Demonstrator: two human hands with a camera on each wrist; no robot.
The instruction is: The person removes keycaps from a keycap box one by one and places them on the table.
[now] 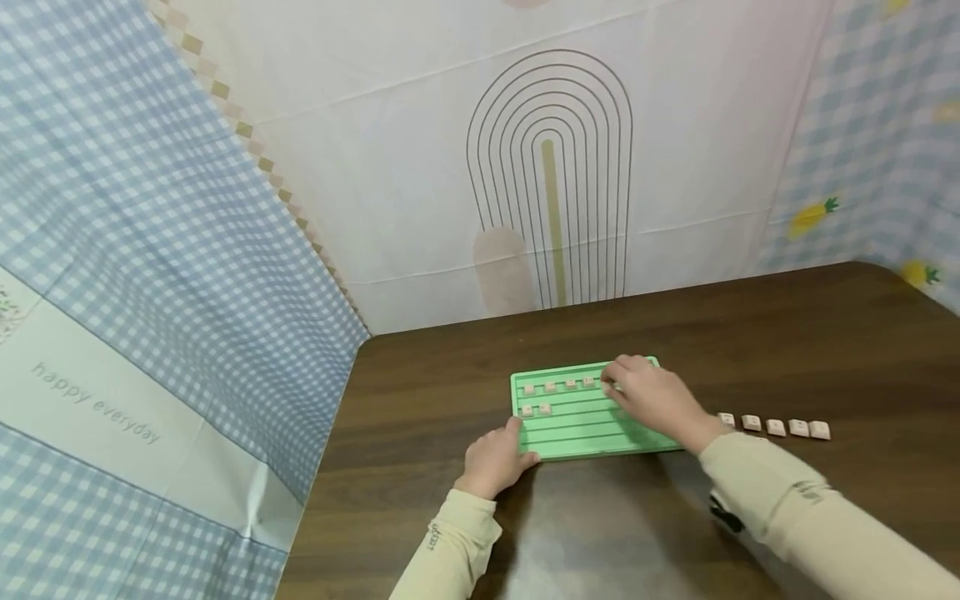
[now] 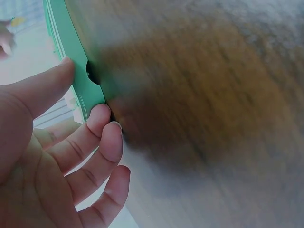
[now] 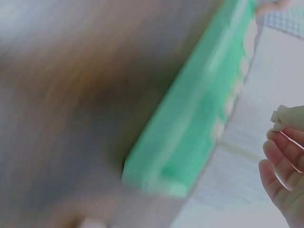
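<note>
A green ridged tray (image 1: pixel 573 431) lies on the dark table, with several small white keycaps (image 1: pixel 550 387) along its back row and two keycaps (image 1: pixel 545 409) in the row below, at the left. My left hand (image 1: pixel 491 461) grips the tray's near left corner; the left wrist view has the thumb (image 2: pixel 57 80) on its face and fingertips at its edge. Over the back row, toward the right, is my right hand (image 1: pixel 660 404). Its thumb and index finger pinch a small white keycap (image 3: pixel 274 117), mostly covered by the fingers.
Several loose keycaps (image 1: pixel 776 427) lie on the wooden table (image 1: pixel 420 392), right of the tray beyond the right wrist. A printed white cloth (image 1: pixel 405 208) hangs behind the table's back edge, and a blue checked curtain (image 1: pixel 187 208) hangs at the left.
</note>
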